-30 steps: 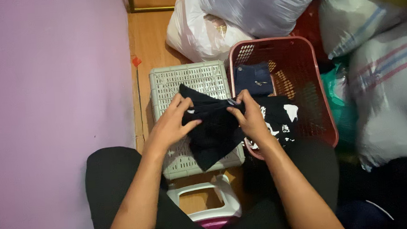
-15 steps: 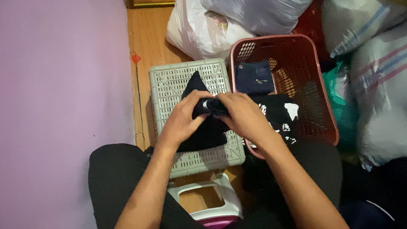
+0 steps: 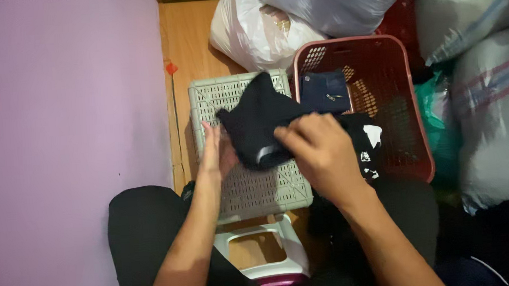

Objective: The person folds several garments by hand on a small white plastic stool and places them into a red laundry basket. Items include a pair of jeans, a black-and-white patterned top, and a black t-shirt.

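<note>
Holding dark garment (image 3: 259,125) — both hands

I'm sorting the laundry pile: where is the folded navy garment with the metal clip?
In the head view, the folded navy garment lies inside the red plastic basket, at its upper-left corner, right of the pale green lattice crate.

Head view, steeply downward, probably close

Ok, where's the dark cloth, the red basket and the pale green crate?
Dark folded cloth (image 3: 259,122), head view, its middle.
Red plastic basket (image 3: 420,146), head view, right rim.
Pale green lattice plastic crate (image 3: 263,189), head view, bare top.
</note>
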Tool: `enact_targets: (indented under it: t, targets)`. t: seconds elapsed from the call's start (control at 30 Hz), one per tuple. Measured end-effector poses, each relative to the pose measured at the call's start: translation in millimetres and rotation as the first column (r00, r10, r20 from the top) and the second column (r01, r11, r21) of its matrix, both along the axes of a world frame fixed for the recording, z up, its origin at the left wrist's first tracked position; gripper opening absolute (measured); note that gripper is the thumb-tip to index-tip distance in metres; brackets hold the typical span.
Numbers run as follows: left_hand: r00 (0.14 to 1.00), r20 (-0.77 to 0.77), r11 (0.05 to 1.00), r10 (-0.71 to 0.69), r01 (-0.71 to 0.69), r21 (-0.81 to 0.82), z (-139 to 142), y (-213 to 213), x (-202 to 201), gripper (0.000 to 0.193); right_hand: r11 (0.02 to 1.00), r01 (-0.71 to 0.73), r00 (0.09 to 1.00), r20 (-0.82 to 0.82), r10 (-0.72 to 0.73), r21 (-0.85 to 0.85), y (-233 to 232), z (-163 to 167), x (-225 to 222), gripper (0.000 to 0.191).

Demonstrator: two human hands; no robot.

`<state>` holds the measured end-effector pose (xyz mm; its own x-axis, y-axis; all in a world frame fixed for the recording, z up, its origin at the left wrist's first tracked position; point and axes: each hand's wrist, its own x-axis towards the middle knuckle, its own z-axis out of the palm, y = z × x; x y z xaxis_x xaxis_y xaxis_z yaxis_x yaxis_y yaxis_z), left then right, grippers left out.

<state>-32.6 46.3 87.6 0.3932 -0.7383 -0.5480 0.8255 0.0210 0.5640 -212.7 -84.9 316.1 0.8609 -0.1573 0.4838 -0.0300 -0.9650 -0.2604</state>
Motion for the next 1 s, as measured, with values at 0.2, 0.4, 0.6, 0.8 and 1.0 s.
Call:
enact_targets:
  t: [0.2,0.4,0.6,0.8,1.0]
  targets:
    - [0.977,0.164,0.981,0.139,-0.159,0.111,-45.3,-12.6,18.3,0.096,0.969,-0.233,0.908,-0.340,0.246,0.078,19.6,-47.8,-7.1,0.026]
    - [0.717,0.668,0.841,-0.199,-0.224,0.492,-88.2,-0.2,6.8,0.098,0.956,-0.291,0.789,-0.554,0.267,0.046,36.2,-145.2,-1.2,0.032]
    - [0.483,0.833,0.897,-0.270,-0.187,0.400,-81.8,3.9,8.6,0.095,0.943,-0.137,0.488,-0.807,0.331,0.304,52.8,-185.3,-15.3,0.071]
    - [0.753,0.650,0.995,-0.101,0.062,0.083,-76.3,-5.9,13.0,0.077,0.941,-0.101,0.494,-0.805,0.330,0.324,70.6,-200.7,-14.3,0.066]
    - [0.400,0.769,0.714,-0.498,-0.314,0.626,-48.4,0.5,-1.9,0.092,0.970,-0.106,0.484,-0.841,0.242,0.218,90.2,-214.6,-10.2,0.061]
